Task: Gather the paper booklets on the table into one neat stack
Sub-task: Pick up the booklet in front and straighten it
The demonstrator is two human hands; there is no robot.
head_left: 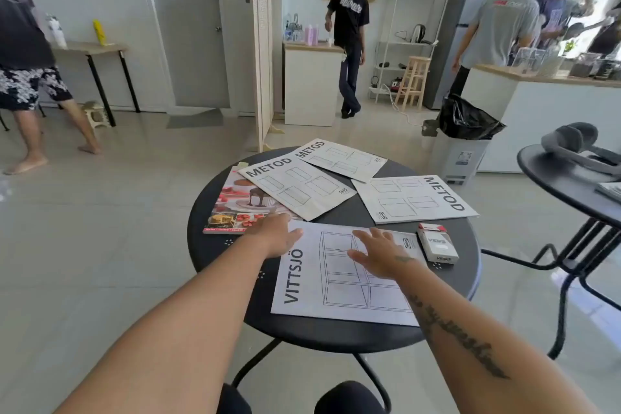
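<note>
On the round black table (215, 255) lie several paper booklets. The white VITTSJÖ booklet (322, 292) is nearest me. Three METOD booklets lie farther back: one at the left middle (295, 191), one at the far edge (342, 160), one at the right (416, 198). A colourful dessert booklet (232, 208) lies partly under the left METOD booklet. My left hand (274, 239) hovers at the VITTSJÖ booklet's top left corner, fingers apart. My right hand (379, 252) is spread flat over its upper right part. Neither hand holds anything.
A white and red cigarette pack (438, 243) lies on the table, right of the VITTSJÖ booklet. A second black table (551, 178) with a grey headset stands at the right. A bin with a black bag (467, 124) stands behind. Several people stand in the room beyond.
</note>
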